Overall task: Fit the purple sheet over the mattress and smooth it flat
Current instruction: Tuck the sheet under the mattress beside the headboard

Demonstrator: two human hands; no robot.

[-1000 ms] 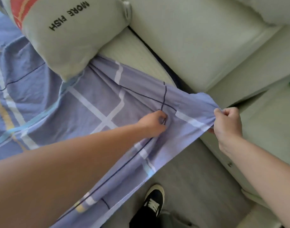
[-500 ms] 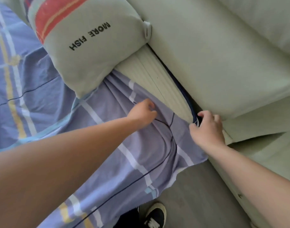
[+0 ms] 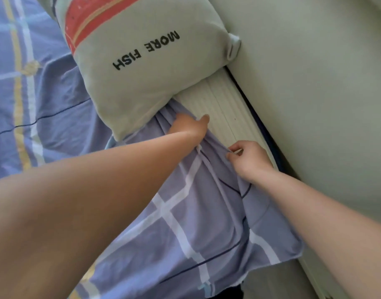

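The purple checked sheet [image 3: 191, 214] covers most of the bed and hangs over the near side, bunched in folds by the corner. A strip of bare white ribbed mattress [image 3: 219, 108] shows along the headboard side. My left hand [image 3: 190, 126] reaches to the sheet's edge just below the pillow and grips the gathered cloth there, fingers mostly hidden. My right hand [image 3: 247, 160] pinches a fold of the sheet's edge between thumb and fingers, close to the mattress edge.
A grey-green pillow [image 3: 146, 67] with a red stripe and the words MORE FISH lies on the sheet at the head end. A pale padded headboard [image 3: 314, 93] runs along the right. Grey floor [image 3: 271, 283] shows at the bottom.
Both hands have moved up toward the head of the bed with the sheet's edge. The right hand has left the gap by the headboard and now pinches a fold of cloth.
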